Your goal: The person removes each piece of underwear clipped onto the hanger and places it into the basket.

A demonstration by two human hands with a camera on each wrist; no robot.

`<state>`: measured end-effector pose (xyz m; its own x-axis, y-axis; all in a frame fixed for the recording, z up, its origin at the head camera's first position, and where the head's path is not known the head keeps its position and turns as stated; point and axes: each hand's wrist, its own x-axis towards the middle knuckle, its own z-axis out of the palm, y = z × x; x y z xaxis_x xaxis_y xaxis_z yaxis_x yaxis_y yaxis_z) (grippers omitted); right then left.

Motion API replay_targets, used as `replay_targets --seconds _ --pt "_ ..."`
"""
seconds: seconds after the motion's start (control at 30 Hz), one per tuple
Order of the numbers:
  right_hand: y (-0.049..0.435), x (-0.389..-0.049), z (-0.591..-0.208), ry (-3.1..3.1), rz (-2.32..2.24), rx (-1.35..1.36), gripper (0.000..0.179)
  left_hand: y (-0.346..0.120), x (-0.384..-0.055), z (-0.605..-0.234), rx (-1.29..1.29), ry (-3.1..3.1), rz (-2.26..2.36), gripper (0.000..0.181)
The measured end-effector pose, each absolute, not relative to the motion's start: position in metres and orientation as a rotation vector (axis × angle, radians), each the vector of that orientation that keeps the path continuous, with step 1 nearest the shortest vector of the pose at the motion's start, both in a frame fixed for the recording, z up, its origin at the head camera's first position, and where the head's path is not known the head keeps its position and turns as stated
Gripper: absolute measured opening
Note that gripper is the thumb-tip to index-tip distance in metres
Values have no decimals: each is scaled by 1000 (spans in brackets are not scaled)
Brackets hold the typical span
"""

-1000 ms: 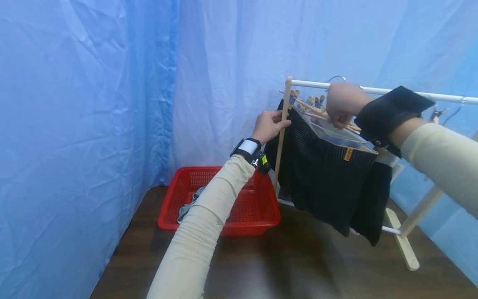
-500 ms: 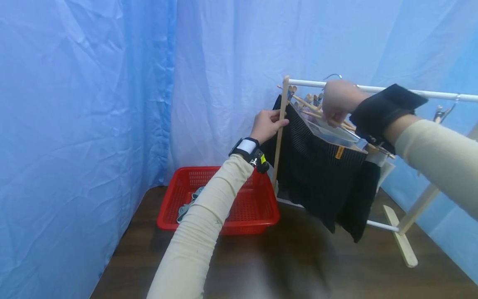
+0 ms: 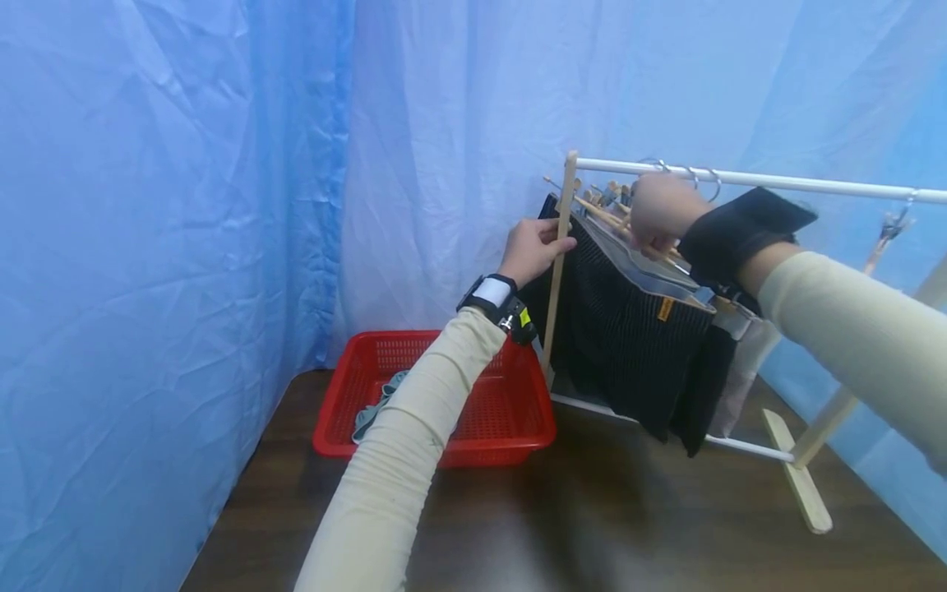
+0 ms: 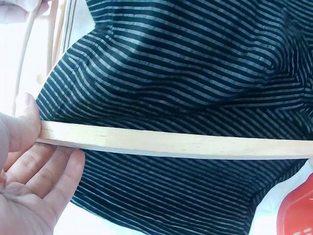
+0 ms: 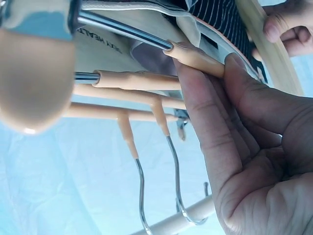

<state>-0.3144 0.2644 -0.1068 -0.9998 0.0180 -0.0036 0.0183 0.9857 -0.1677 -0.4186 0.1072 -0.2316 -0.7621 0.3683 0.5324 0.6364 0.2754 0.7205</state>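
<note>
My left hand (image 3: 528,251) holds the upper part of the clothes rack's wooden post (image 3: 556,304), thumb on one side and fingers on the other. Black striped shorts (image 3: 629,353) with an orange tag hang just right of that post, some of the fabric passing behind it. At the rail, my right hand (image 3: 663,210) pinches a beige clip hanger (image 5: 200,59) between thumb and fingers, as the right wrist view shows. Beside it, other hangers (image 5: 139,112) have their metal hooks on the white rail (image 3: 821,182). My right hand hides the held hanger's hook.
A red basket (image 3: 543,432) with grey-green cloth (image 3: 366,419) in it stands left of the rack on the dark wooden table (image 3: 473,534). Greyish garments (image 3: 743,362) hang behind the shorts. The rack's right foot (image 3: 799,477) extends toward me. Blue curtains (image 3: 459,164) surround the table.
My right hand has moved a little left along the rail, and the shorts have shifted left and slightly up with it. More hooks and a grey garment now show. My left hand stays on the post.
</note>
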Motion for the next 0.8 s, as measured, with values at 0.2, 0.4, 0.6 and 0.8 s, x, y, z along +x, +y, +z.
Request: replay_targets --seconds 0.2,0.4,0.6,0.8 --pt "266 -317 -107 3173 -282 -29 7 109 -417 -232 -926 -2288 -1464 39" --pt "264 -321 -107 3178 -334 -12 11 112 -417 -232 -933 -2299 -1440 38" --pt "259 -321 -109 3182 -367 18 14 115 -417 -232 -943 -2290 -1441 37" --pt "255 -322 -108 3139 -446 45 7 115 -417 -232 -946 -2319 -1436 40"
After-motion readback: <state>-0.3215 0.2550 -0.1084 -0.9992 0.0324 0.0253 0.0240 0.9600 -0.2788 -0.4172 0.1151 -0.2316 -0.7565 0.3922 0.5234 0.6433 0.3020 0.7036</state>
